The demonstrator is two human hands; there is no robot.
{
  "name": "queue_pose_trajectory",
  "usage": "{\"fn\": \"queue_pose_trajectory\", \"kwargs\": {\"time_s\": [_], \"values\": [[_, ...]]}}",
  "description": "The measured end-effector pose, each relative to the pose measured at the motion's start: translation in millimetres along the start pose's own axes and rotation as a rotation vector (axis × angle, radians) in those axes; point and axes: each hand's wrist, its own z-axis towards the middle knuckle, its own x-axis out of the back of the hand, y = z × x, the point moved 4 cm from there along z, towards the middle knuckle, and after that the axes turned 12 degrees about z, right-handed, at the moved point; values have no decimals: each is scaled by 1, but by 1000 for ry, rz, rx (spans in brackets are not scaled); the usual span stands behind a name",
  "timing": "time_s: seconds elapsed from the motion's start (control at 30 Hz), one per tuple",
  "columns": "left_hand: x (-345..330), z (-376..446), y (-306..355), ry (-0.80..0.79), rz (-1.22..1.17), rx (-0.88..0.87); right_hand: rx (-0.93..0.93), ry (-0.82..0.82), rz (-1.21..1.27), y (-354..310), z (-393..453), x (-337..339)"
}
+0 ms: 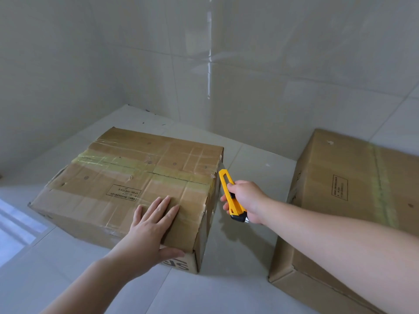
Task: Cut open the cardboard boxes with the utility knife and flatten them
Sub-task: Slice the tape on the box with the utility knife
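Left hand lay flat on top of taped box, fingers straight and spread, thumb hooked over near edge. Right hand gripped yellow knife, fingers curled round handle. Knife sat just right of box's right side, apart from cardboard, yellow end pointing away from person, black end toward wrist. Second box stood right of knife hand, under forearm. Both boxes on tiled floor.

Both forearms bare, no sleeves; left hand, right hand ungloved.
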Motion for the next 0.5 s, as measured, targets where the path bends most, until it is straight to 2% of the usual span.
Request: {"fn": "queue_pose_trajectory", "kwargs": {"time_s": [0.5], "values": [[2,1,1,-14,15,-9,-34,-59,-165,7,-9,10]]}}
